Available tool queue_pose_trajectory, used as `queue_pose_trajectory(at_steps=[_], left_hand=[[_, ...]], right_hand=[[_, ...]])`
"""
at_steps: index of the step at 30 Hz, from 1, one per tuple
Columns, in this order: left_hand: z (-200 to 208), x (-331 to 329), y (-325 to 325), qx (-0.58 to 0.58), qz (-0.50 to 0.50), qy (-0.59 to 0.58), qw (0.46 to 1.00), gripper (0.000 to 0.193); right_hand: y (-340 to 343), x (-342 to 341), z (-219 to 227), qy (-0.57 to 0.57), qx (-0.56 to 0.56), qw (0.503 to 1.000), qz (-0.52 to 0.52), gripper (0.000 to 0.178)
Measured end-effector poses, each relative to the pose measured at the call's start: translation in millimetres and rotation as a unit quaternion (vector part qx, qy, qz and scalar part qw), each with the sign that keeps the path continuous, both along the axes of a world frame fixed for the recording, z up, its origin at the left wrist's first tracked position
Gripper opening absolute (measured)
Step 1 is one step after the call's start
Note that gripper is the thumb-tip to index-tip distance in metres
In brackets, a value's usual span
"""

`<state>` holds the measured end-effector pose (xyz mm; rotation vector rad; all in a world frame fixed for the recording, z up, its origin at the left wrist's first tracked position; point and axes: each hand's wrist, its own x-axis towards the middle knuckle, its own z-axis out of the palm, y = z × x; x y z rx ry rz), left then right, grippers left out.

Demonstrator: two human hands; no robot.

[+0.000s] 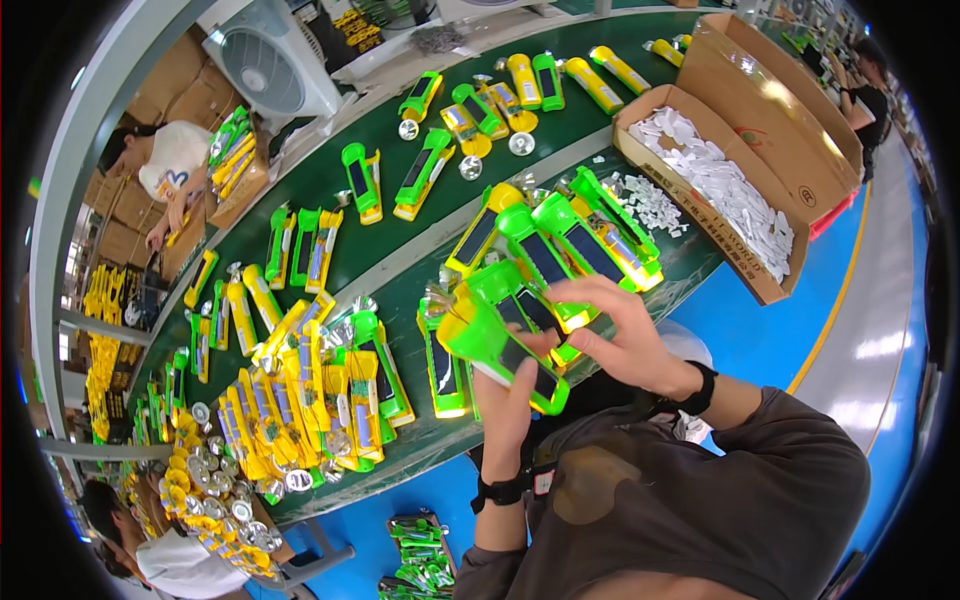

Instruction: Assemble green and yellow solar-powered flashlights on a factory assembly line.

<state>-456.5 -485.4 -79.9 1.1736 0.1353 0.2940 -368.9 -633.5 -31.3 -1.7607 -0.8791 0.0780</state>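
Observation:
My left hand [507,405] is closed around a green-and-yellow solar flashlight housing [505,335], which is tilted above the near edge of the bench. A dark solar panel is set in its green face. Just right of it, my right hand [632,338] has its thumb and fingers apart, with nothing visible between them. Whether its fingertips touch the housing I cannot tell. Beyond my hands lie several similar green-and-yellow housings [585,247] with dark panels. To the left is a heap of yellow half-assembled flashlight bodies [290,405] with blue cells, wires and silvery reflectors.
An open cardboard box [705,185] of white plastic strips stands at the right, beside a small pile of white pieces [652,205]. More flashlights line the green bench [330,250]. A fan [265,70] and co-workers are at the left. A crate of green parts [420,550] sits below.

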Motion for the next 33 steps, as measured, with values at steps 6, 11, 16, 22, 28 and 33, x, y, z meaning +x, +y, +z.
queue_pose_trajectory(at_steps=[6,11,16,22,28,33], left_hand=[[-2,-25,-24,-0.123,-0.209,0.025,0.970,0.025],[-21,-25,-33,-0.143,-0.268,0.015,0.953,0.024],[-6,-36,-31,-0.300,-0.206,0.096,0.926,0.070],[-3,-50,-24,-0.275,-0.171,0.101,0.941,0.062],[-37,-53,-10,-0.246,-0.215,0.208,0.922,0.048],[-37,-48,-12,-0.323,-0.291,0.162,0.886,0.049]], right_hand=[[4,-17,14,0.496,0.083,0.860,0.093,0.039],[-16,-4,-1,0.508,0.066,0.853,0.098,0.030],[-55,66,-16,-0.003,-0.108,0.977,-0.184,0.019],[-124,115,-77,-0.154,-0.487,0.791,-0.336,0.019],[-142,108,-114,-0.194,-0.401,0.821,-0.357,0.034],[-148,111,-119,-0.253,-0.382,0.823,-0.335,0.035]])
